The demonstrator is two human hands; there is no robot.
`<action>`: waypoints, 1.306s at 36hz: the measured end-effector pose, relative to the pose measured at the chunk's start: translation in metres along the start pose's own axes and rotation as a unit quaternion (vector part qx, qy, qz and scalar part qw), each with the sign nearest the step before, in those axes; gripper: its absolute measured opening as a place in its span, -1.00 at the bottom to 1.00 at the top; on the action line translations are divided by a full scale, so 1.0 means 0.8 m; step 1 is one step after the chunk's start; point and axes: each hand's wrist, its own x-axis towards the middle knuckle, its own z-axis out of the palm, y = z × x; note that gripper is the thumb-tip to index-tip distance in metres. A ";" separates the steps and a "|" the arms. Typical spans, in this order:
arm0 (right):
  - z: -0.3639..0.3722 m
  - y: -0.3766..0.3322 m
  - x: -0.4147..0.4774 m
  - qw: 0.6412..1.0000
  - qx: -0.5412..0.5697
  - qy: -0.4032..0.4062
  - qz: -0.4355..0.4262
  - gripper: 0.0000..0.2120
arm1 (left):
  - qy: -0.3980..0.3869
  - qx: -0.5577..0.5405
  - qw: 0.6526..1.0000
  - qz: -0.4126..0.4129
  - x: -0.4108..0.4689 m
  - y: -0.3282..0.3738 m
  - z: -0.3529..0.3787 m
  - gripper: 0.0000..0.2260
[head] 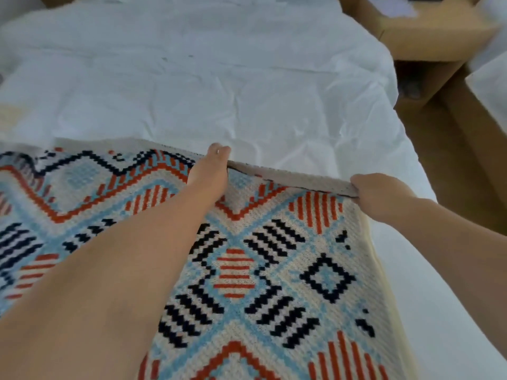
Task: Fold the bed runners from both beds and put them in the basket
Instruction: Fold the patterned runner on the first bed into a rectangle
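Observation:
A knitted bed runner (274, 270) with a cream ground and a blue, red and black geometric pattern lies across the near part of the white bed (219, 91). My left hand (211, 171) pinches its far edge near the middle of the view. My right hand (381, 194) grips the same edge at the runner's right corner, where the cloth looks doubled over. The far edge is lifted slightly off the sheet between the two hands. No basket is in view.
A brown wooden bedside table (430, 31) stands at the upper right beside the bed. The white edge of a second bed (491, 75) shows at the far right. A brown floor strip (444, 149) runs between the beds.

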 end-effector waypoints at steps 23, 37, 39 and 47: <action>-0.001 -0.007 -0.192 0.994 -0.076 -0.078 0.017 -0.81 | -0.090 -0.071 0.993 0.040 -0.240 -0.062 -0.062 -0.69; 0.048 0.006 -0.327 0.981 -0.174 -0.058 -0.067 -0.67 | -0.125 -0.034 0.991 0.022 -0.415 -0.032 -0.051 -0.66; 0.061 0.008 -0.348 0.973 -0.202 -0.067 -0.091 -0.61 | -0.124 -0.044 0.991 0.002 -0.443 -0.027 -0.045 -0.68; 0.097 0.020 -0.413 0.968 -0.198 -0.081 -0.130 -0.67 | -0.158 -0.020 0.987 -0.030 -0.527 -0.004 -0.033 -0.80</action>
